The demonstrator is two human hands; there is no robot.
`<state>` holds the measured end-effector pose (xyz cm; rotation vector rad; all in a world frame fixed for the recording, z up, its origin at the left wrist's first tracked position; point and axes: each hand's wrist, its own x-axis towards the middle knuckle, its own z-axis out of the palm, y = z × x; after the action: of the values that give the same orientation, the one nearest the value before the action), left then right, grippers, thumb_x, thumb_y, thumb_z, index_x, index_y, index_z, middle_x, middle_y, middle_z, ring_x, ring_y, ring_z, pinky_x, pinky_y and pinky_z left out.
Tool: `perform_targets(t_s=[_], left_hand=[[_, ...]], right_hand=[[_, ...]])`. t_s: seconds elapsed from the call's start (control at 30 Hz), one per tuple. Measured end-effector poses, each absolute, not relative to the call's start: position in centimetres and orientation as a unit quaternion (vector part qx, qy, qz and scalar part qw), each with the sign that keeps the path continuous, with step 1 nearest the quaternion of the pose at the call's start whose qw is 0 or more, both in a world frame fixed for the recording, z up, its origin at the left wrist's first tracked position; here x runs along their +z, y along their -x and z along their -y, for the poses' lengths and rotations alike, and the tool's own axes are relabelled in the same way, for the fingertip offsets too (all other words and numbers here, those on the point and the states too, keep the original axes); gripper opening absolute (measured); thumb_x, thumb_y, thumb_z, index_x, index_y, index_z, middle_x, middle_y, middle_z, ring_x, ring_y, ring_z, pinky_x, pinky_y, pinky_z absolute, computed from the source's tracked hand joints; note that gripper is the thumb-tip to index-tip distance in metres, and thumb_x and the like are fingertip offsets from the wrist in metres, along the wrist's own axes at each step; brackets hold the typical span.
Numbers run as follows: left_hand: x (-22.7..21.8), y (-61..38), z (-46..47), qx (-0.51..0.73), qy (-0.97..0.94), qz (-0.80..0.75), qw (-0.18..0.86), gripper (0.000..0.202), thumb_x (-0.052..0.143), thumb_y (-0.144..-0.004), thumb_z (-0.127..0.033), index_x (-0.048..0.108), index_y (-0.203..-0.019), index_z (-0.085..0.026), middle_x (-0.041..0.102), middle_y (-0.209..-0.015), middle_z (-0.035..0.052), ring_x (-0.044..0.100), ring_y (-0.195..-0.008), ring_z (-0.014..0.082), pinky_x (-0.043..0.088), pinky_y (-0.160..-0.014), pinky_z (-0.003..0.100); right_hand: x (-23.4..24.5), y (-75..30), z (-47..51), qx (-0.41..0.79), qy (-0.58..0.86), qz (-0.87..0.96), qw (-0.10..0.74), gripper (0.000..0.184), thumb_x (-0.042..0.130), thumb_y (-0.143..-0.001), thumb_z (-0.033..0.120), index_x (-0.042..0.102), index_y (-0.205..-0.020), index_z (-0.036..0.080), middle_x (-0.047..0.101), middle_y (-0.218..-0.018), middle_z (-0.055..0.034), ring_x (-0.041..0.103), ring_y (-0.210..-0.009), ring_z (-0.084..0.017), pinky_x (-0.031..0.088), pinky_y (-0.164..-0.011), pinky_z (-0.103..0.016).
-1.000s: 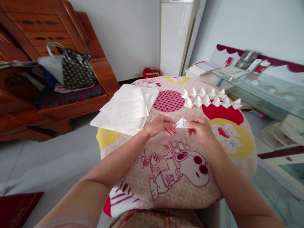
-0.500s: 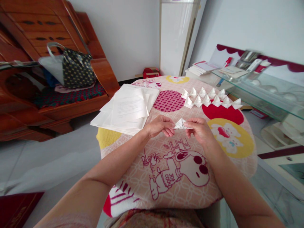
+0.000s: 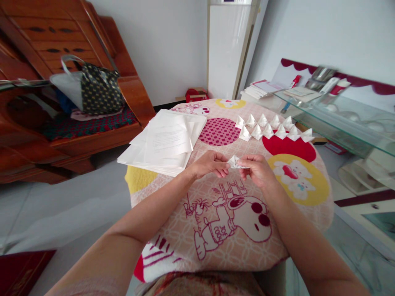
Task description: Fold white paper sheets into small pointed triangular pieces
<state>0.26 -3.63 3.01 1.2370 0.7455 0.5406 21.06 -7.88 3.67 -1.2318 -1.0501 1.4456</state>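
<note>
A small folded paper boat (image 3: 234,162) with a pointed middle is held above the cloth-covered table, between my two hands. The fingers of my left hand (image 3: 213,163) pinch its left end. My right hand (image 3: 256,167) grips the right end between thumb and fingers. Beyond it, toward the back right of the table, several similar white paper boats (image 3: 263,130) stand in two rows. A stack of white paper sheets (image 3: 168,139) lies to the left of my hands, and the top sheet carries printed text.
The round table has a patterned cloth (image 3: 173,213) with cartoon figures. A glass shelf (image 3: 345,119) with a metal container and papers stands close on the right. To the left is a wooden bench (image 3: 132,94) with a dark patterned bag (image 3: 100,88).
The paper boat has turned slightly between my fingers, and both hands have shifted only a little. The stack and the rows of boats stay where they were.
</note>
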Motion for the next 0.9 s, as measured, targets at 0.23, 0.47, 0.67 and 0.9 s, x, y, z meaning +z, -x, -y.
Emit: perform_targets(t_s=[0.23,0.47,0.67,0.9], left_hand=[[2.9,-0.4,3.6,0.262,-0.556,-0.346,0.709,0.029,0.086,-0.078,-0.035,0.07,-0.082,-0.01,0.074,-0.07,0.0071,0.068,-0.058,0.01,0.055,-0.057,0.02],[3.3,-0.6,4.1,0.248,-0.574,-0.336,0.704,0.039,0.086,-0.08,-0.044,0.071,-0.086,-0.009,0.074,-0.069,0.007,0.068,-0.056,0.0105,0.055,-0.055,0.02],[3.0,0.0,3.7,0.237,-0.555,-0.3,0.739,0.04,0.083,-0.08,-0.047,0.07,-0.082,-0.009,0.077,-0.073,0.0113,0.071,-0.057,0.014,0.056,-0.052,0.021],[3.3,0.8,3.5,0.178,-0.583,-0.288,0.739,0.031,0.081,-0.078,-0.038,0.072,-0.084,-0.009,0.077,-0.073,0.0109,0.073,-0.06,0.0158,0.056,-0.052,0.021]], right_hand=[[3.6,-20.8,8.0,0.565,0.487,0.471,0.471,0.025,0.083,-0.065,0.037,0.067,-0.061,0.019,0.065,-0.052,-0.0014,0.056,-0.042,-0.013,0.046,-0.04,-0.024],[3.9,-20.4,8.3,0.525,0.485,0.535,0.45,0.032,0.082,-0.072,0.044,0.067,-0.062,0.018,0.066,-0.056,-0.0018,0.059,-0.046,-0.012,0.047,-0.043,-0.023],[3.9,-20.6,8.2,0.543,0.471,0.516,0.466,0.03,0.083,-0.071,0.041,0.068,-0.06,0.018,0.065,-0.052,-0.0012,0.057,-0.042,-0.012,0.045,-0.041,-0.023],[3.9,-20.4,8.5,0.564,0.465,0.511,0.452,0.031,0.081,-0.07,0.041,0.066,-0.058,0.018,0.063,-0.049,-0.001,0.056,-0.04,-0.011,0.044,-0.038,-0.021]])
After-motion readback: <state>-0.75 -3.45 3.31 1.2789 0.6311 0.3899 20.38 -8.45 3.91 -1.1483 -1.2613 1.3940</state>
